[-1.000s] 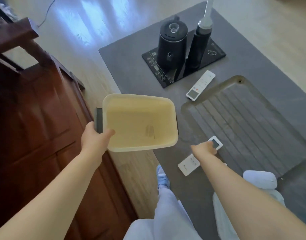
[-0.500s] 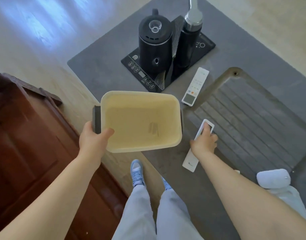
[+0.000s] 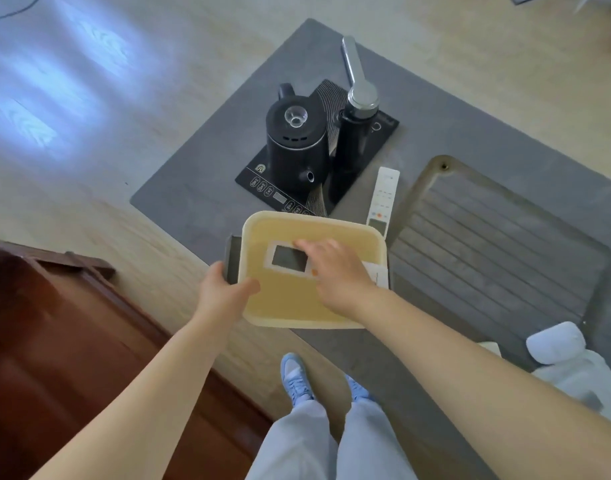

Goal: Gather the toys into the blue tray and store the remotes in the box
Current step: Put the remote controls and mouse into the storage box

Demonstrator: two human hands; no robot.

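Cream box [image 3: 286, 306] gripped at its near-left rim by the left hand [image 3: 224, 292]; right hand [image 3: 335, 271] holds a white remote [image 3: 290, 259] inside it.

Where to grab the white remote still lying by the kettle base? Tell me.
Take the white remote across its long edges near the middle, coming from above. It lies flat on the grey table, narrow and long, display end toward the box; its right edge borders the recessed tray, so pinch from overhead.
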